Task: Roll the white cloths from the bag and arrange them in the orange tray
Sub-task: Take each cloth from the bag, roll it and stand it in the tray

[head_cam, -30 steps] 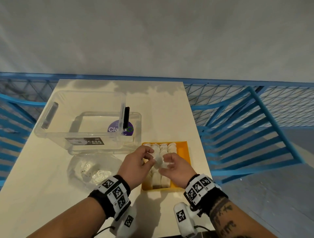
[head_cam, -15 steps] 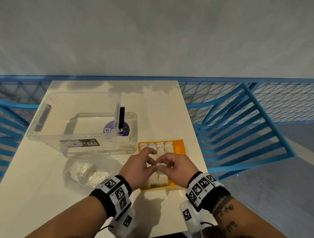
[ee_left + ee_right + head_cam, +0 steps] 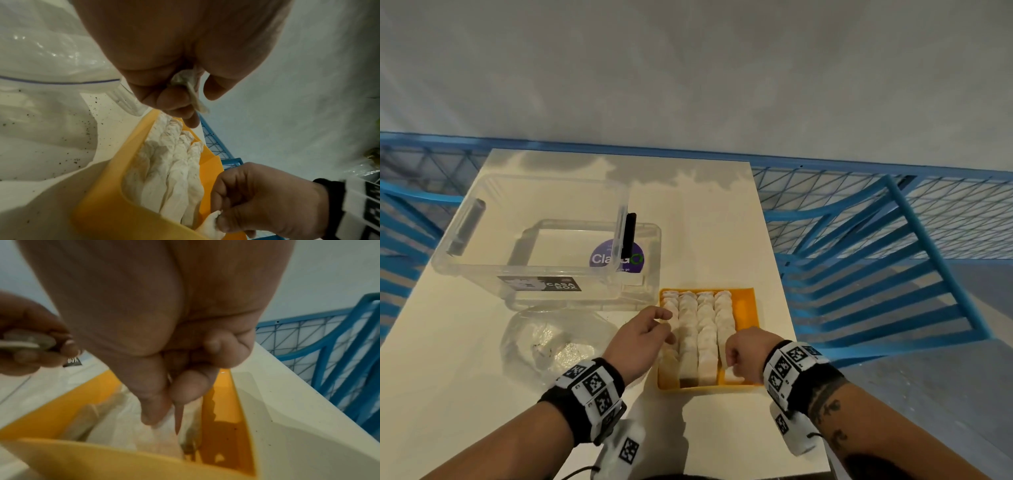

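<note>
A pale cream table point(image 3: 709, 240) stands against a plain grey-white wall point(image 3: 688, 68), with blue metal railing and mesh point(image 3: 876, 240) running behind it and down the right side. Its top shows scattered dark specks in the left wrist view. On the far left of the table sits a clear plastic box point(image 3: 534, 240) with a dark handle and printed labels. Just in front of it lies the crumpled clear bag point(image 3: 551, 339), some white cloth visible inside. To the right, near the table's edge, is the orange tray point(image 3: 748, 308), holding four rows of rolled white cloths point(image 3: 705, 329); bare orange floor shows along its right side. The left hand point(image 3: 640, 339) hovers over the tray's left edge, fingers curled, a small pale thing point(image 3: 185, 79) caught between thumb and fingers; what it is, I cannot tell. The right hand point(image 3: 746, 353) is down at the tray's near right corner, fingers bunched and pinching a white cloth roll point(image 3: 211, 222) there.
</note>
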